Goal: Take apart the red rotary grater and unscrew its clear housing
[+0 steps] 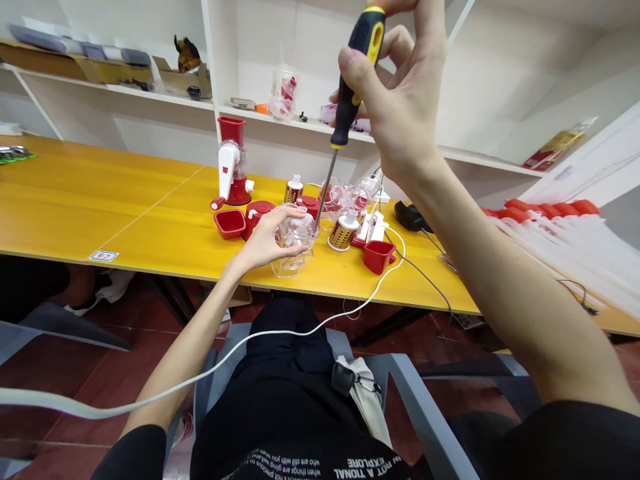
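Raised high on the right, my right hand [400, 87] is closed round the black and yellow handle of a screwdriver [357, 73]. The screwdriver's long shaft slants down to a clear plastic housing [295, 240] at the table's front edge. My left hand [273, 237] grips that housing from the left, thumb in front and fingers behind. Whether the tip sits on a screw is too small to tell. Beside the housing, to the right, stands a grater drum [343, 232] with a gold perforated wall and white end. Another grater drum [293, 190] stands behind.
An assembled red and white rotary grater [233, 163] stands at the back left. Red plastic cups [230, 224] [379, 256] lie to both sides. A white cable [320, 327] hangs across my lap to a power strip [373, 229]. Red-topped bags [545, 213] fill the right side.
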`<act>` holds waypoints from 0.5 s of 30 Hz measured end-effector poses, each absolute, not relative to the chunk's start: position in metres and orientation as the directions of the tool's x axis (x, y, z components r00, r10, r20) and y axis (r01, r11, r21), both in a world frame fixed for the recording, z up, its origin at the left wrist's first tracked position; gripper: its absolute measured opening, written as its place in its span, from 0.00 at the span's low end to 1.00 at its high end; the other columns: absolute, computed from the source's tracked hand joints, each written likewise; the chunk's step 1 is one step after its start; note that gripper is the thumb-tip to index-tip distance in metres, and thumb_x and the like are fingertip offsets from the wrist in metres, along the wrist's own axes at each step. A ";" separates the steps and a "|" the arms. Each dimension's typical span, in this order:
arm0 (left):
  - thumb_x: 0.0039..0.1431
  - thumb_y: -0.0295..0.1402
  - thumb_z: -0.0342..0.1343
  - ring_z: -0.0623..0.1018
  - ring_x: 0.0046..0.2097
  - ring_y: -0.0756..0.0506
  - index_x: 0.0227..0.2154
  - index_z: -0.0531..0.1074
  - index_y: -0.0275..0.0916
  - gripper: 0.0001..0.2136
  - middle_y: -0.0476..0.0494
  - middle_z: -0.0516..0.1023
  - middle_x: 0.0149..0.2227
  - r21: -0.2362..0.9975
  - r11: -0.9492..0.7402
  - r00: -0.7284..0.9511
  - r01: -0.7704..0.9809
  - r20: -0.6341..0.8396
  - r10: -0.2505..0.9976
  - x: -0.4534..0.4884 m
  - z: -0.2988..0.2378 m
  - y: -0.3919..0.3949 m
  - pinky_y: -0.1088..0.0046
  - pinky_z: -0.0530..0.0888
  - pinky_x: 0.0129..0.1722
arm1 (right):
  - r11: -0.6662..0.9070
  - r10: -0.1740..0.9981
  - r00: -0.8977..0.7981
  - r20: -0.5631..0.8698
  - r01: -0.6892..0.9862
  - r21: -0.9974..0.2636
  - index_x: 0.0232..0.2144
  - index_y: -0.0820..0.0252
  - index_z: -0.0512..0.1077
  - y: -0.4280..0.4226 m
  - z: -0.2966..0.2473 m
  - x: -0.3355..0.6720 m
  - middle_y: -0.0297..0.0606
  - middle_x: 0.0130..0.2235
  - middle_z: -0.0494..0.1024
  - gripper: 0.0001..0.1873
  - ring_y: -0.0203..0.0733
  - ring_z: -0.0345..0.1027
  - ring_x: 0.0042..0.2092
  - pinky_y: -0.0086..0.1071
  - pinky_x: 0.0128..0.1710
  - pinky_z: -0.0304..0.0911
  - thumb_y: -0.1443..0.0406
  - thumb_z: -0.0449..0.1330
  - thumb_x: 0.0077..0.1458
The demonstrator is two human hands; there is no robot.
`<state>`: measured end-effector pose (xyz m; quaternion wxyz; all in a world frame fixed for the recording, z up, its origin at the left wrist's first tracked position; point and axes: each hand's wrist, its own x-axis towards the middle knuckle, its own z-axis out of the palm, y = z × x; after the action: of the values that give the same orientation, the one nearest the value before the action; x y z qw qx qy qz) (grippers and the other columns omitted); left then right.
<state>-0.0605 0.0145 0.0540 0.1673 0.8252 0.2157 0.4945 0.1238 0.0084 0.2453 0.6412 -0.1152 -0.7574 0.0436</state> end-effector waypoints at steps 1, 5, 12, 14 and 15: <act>0.54 0.47 0.70 0.76 0.63 0.37 0.52 0.73 0.43 0.26 0.37 0.78 0.58 0.487 -0.853 0.417 0.188 0.746 0.519 -0.060 0.054 0.015 0.48 0.69 0.65 | 0.957 0.291 -0.198 0.936 0.069 -0.283 0.41 0.50 0.64 0.004 0.245 0.124 0.29 0.37 0.74 0.17 0.33 0.71 0.33 0.26 0.27 0.70 0.59 0.69 0.56; 0.54 0.45 0.71 0.76 0.63 0.37 0.53 0.73 0.43 0.26 0.37 0.78 0.58 0.481 -0.859 0.416 0.176 0.755 0.508 -0.061 0.053 0.015 0.48 0.70 0.65 | 0.876 0.447 -0.312 0.838 -0.039 -0.481 0.47 0.46 0.63 -0.006 0.243 0.127 0.28 0.39 0.77 0.26 0.37 0.77 0.36 0.31 0.30 0.75 0.48 0.70 0.54; 0.54 0.46 0.70 0.77 0.62 0.36 0.52 0.73 0.42 0.26 0.36 0.79 0.57 0.473 -0.865 0.417 0.165 0.761 0.496 -0.060 0.054 0.014 0.49 0.70 0.65 | 0.819 0.537 -0.231 0.812 -0.088 -0.567 0.48 0.48 0.64 0.005 0.240 0.129 0.32 0.39 0.74 0.15 0.37 0.75 0.43 0.29 0.38 0.77 0.60 0.60 0.60; 0.54 0.46 0.70 0.77 0.62 0.36 0.52 0.73 0.42 0.26 0.37 0.79 0.58 0.470 -0.866 0.416 0.170 0.762 0.496 -0.060 0.055 0.013 0.49 0.70 0.65 | 0.839 0.527 -0.148 0.837 -0.066 -0.540 0.46 0.48 0.64 0.010 0.240 0.126 0.32 0.36 0.70 0.12 0.37 0.74 0.40 0.29 0.35 0.75 0.61 0.57 0.60; 0.54 0.46 0.70 0.77 0.62 0.37 0.52 0.73 0.43 0.26 0.37 0.79 0.58 0.471 -0.865 0.415 0.175 0.761 0.499 -0.060 0.055 0.013 0.49 0.70 0.65 | 0.845 0.530 -0.124 0.839 -0.012 -0.535 0.46 0.48 0.62 0.012 0.240 0.124 0.32 0.36 0.69 0.11 0.36 0.72 0.39 0.29 0.35 0.75 0.59 0.56 0.61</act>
<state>-0.0599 0.0128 0.0548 0.1616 0.8254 0.2040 0.5010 0.1239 0.0121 0.2396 0.6368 -0.1802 -0.7189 0.2125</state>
